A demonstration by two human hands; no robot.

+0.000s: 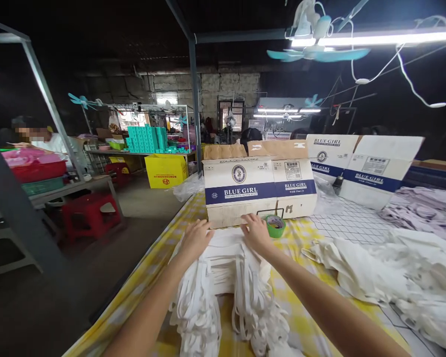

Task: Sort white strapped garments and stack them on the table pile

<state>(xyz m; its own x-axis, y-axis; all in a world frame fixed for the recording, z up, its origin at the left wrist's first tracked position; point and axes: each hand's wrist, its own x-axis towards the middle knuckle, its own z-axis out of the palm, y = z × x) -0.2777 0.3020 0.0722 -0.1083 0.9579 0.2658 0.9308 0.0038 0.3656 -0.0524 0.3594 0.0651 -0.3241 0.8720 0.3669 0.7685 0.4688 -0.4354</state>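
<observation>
A stack of white cloth pieces with long straps [223,272] lies in front of me on a yellow-and-white checked cloth [301,302]. Its straps hang toward me in two thick bunches. My left hand [196,239] rests on the far left corner of the stack, fingers stretched out. At the far right corner my right hand [257,232] lies with its fingers apart, touching the white cloth. Just beyond the right hand sits a roll of green tape [275,226]. Neither hand visibly grips anything.
An opened Blue Girl carton [241,186] stands right behind the stack, with another carton [371,171] farther right. A loose white cloth heap [394,272] and pale lilac cloth [427,210] lie to the right. A metal post [195,109] rises behind. A person sits far left.
</observation>
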